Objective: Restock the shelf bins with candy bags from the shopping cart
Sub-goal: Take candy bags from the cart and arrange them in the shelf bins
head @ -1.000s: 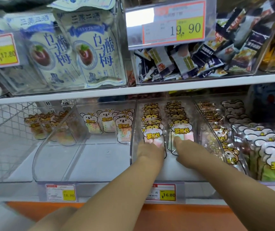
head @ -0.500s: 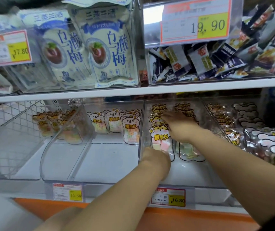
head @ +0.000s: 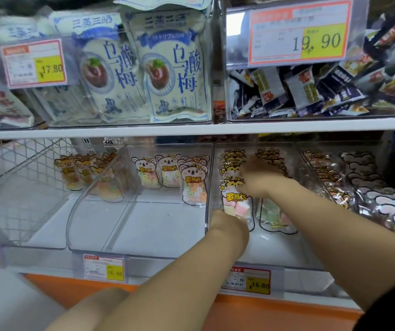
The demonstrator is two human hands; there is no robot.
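A clear shelf bin (head: 275, 249) holds two rows of tiger-shaped candy bags standing upright. The front bag of the left row (head: 235, 199) shows pink, white and green cubes. My left hand (head: 230, 226) sits at that bag's bottom edge, fingers hidden behind the hand. My right hand (head: 259, 177) reaches across from the right, its fingers lying on the tops of the left row's front bags. The right row's front bag (head: 273, 217) stands below my right wrist. The shopping cart is out of sight.
To the left, a second clear bin (head: 120, 235) holds a few koala bags (head: 192, 185) at its back. A wire basket (head: 24, 187) stands further left. Crowded bags (head: 394, 206) fill the bins on the right. The upper shelf (head: 191, 130) hangs low overhead.
My right hand left the right row's front bag, went back over the rows, then came down onto the left row's bag tops. My left hand stayed at the front bag's base.
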